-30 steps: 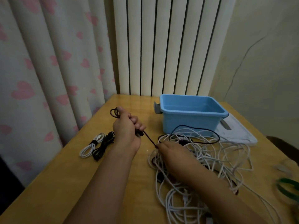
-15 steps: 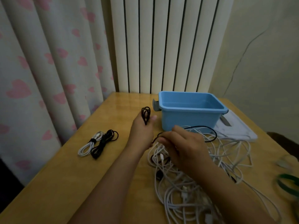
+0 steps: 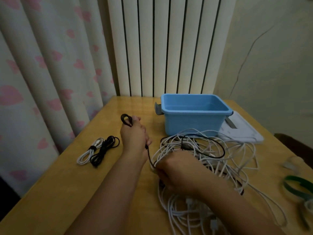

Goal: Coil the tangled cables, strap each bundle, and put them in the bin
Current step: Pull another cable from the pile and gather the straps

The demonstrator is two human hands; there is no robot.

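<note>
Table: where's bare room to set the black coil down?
Bare wood lies between the two strapped bundles and the near table edge, and behind the left hand, left of the blue bin. The right side is crowded by the cable tangle.

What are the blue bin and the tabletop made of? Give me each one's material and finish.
Blue bin: it looks like moulded plastic, one even colour with a smooth, slightly matte surface, a rolled rim and rounded corners.

Tabletop: it seems to be wood or a wood-look laminate, yellowish with faint grain, under a glossy coat, since its far end mirrors the pale panels behind it. Which of the two cannot be told.
</note>
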